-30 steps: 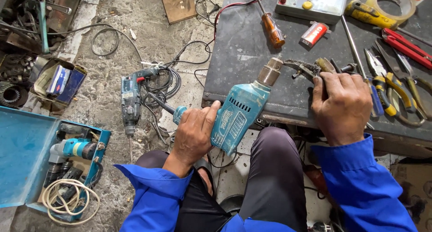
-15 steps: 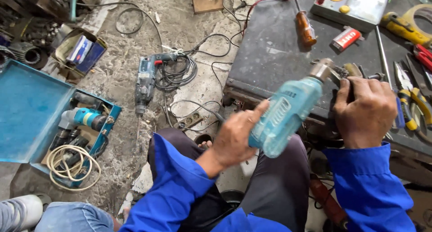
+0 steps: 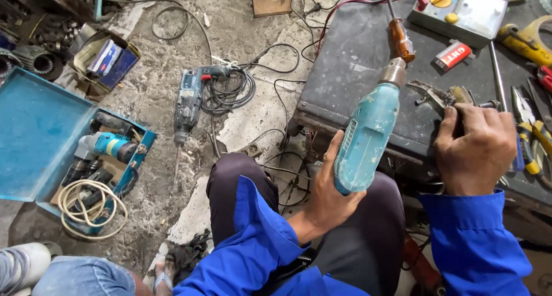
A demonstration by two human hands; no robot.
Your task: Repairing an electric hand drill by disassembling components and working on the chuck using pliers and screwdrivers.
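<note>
My left hand (image 3: pixel 328 192) grips the lower end of a teal electric drill body (image 3: pixel 367 136), held upright with its metal chuck end (image 3: pixel 393 73) pointing up towards the dark metal bench (image 3: pixel 351 66). My right hand (image 3: pixel 475 149) rests on the bench's front edge, fingers curled over a small dark tool; a rusty metal plier-like piece (image 3: pixel 431 97) and a handle tip show just left of the fingers. What exactly the hand covers is hidden. Both sleeves are blue.
On the bench: a wood-handled screwdriver (image 3: pixel 399 37), a red-and-white lighter (image 3: pixel 452 55), a grey meter box (image 3: pixel 460 11), pliers (image 3: pixel 532 135). On the floor: a rotary hammer with coiled cable (image 3: pixel 192 100), an open blue case holding another drill (image 3: pixel 86 164), another person's leg (image 3: pixel 63 276).
My left hand has lifted the teal drill more upright and closer to the bench. The view has shifted left, showing more floor and the blue case. My right hand has stayed put.
</note>
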